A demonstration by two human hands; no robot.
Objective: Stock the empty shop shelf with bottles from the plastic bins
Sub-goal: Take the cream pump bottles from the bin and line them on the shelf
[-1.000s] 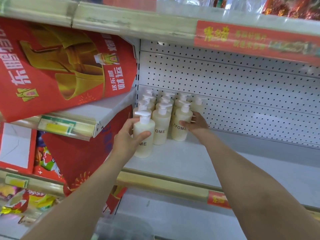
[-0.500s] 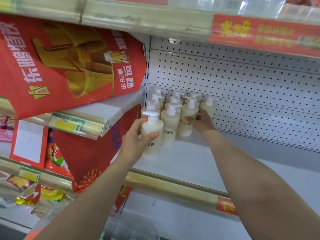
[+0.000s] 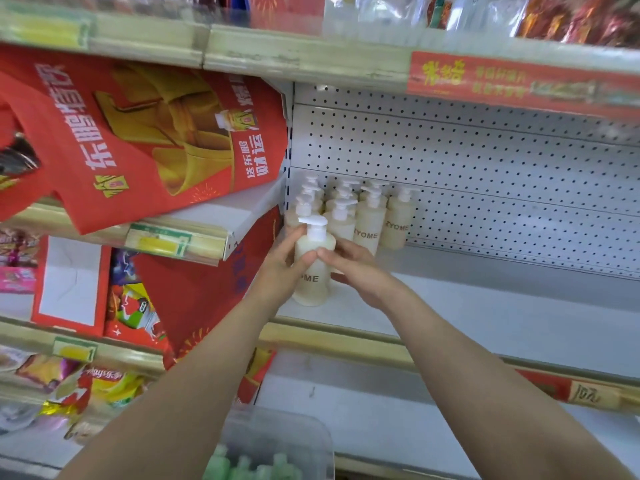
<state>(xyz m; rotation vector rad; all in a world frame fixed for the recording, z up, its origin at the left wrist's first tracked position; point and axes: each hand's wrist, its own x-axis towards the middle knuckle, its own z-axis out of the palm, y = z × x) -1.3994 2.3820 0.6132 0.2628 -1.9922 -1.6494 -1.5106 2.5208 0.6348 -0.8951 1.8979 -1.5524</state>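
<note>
Several cream pump bottles (image 3: 370, 224) marked "ZYOME" stand in rows at the left end of the white shelf (image 3: 485, 317), against the pegboard. The front pump bottle (image 3: 312, 282) stands upright on the shelf near its front edge. My left hand (image 3: 278, 271) grips it from the left, thumb across its front. My right hand (image 3: 360, 270) holds the same bottle from the right, thumb on its front just below the pump. At the bottom edge a clear plastic bin (image 3: 298, 434) shows the tops of green bottles (image 3: 242, 465).
A big red poster (image 3: 138, 133) hangs to the left of the bottles, over a slanted shelf. The white pegboard back wall (image 3: 485, 174) runs to the right. Snack packs (image 3: 104, 379) fill the lower left shelves. An upper shelf edge (image 3: 311, 57) hangs overhead.
My right hand left the back-row bottle and came forward onto the front bottle, which my left hand has kept holding. The view shifted slightly.
</note>
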